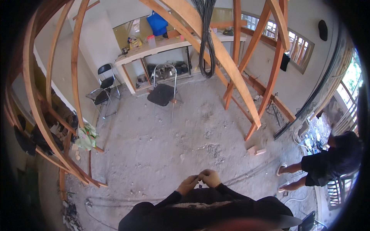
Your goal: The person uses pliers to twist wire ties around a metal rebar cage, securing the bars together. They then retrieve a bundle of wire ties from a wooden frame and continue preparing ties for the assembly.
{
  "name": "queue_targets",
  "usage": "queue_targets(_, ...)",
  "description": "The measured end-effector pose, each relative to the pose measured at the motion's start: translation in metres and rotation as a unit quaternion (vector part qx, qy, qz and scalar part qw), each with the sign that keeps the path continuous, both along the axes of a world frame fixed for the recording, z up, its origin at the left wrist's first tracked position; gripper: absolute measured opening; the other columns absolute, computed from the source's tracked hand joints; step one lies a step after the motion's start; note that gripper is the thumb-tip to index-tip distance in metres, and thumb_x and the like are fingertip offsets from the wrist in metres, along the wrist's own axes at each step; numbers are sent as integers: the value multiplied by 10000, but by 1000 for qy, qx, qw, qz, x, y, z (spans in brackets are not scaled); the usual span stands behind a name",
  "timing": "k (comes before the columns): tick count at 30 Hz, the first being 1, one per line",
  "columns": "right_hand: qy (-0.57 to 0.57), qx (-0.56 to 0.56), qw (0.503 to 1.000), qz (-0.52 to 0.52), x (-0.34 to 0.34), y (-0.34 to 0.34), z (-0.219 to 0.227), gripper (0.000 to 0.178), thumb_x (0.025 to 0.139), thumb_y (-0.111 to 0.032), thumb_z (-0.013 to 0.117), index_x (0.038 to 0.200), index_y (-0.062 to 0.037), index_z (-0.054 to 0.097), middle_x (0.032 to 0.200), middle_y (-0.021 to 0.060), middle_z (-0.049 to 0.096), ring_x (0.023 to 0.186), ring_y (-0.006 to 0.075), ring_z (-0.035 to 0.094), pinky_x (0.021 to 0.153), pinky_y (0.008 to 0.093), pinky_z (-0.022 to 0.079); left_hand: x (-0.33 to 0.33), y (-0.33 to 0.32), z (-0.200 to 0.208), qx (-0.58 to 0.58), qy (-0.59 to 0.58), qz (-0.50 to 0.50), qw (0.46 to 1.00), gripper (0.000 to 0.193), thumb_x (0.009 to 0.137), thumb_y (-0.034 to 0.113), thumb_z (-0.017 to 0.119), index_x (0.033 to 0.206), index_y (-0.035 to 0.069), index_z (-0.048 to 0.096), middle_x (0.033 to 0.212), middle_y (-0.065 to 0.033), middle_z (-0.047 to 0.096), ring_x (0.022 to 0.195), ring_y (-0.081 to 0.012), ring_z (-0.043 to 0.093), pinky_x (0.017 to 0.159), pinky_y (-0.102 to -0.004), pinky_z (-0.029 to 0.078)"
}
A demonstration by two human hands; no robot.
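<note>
Evidently your left hand point(188, 184) and right hand point(210, 178) meet, curled, perhaps for steadiness; I cannot tell whether they grasp anything. Ahead, gravel point(213, 153) lies inside the edges of the floor point(146, 142).

Whether the hands point(210, 178) hold anything is too small to tell; the top edge crops black cables point(206, 32).

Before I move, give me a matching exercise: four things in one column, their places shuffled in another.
1. Bare left hand and right hand
2. Thick black cable bundle
3. Bright blue bag
4. Metal-framed, black-seated chair nearest the middle

A. Hanging in a loop
B. On the grey floor, before the pale counter
C. Above the counter's back edge
D. Close together, low down

Pairs: 1-D; 2-A; 3-C; 4-B
</note>
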State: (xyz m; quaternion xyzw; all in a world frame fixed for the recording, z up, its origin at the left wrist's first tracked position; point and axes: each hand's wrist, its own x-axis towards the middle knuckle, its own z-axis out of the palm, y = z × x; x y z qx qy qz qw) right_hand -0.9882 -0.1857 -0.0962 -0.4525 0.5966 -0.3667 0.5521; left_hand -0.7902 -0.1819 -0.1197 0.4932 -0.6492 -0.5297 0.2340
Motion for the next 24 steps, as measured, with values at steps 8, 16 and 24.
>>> queue_targets(8, -82, 17, 995, 50, 3, -16, 11, 374, 930, -264, 788, 1172, 18, 744, 949, 111, 775, 892, 167, 723, 743, 346, 582, -11, -12, -44, 211, 129, 130, 960, 614, 1095, 538, 495, 1447, 41, 579, 1230, -107, 692, 1091, -191, 667, 846, -316, 536)
queue_targets(16, -116, 34, 983, 137, -3, -13, 12, 382, 930, -239, 787, 1194, 35, 747, 1030, 115, 772, 948, 180, 725, 821, 333, 586, -12, -21, -94, 69, 216, -41, 973, 624, 1104, 641, 373, 1527, 200, 502, 1213, -73, 654, 993, -151, 627, 803, -311, 521)
queue_targets(24, -18, -47, 990, 134, -10, -10, 14, 334, 918, -221, 767, 1141, 28, 759, 1017, 115, 778, 925, 169, 728, 845, 330, 581, -25, -16, -53, 306, 189, 126, 924, 811, 1056, 775, 266, 1608, 207, 441, 1260, 9, 636, 929, -136, 563, 809, -310, 489)
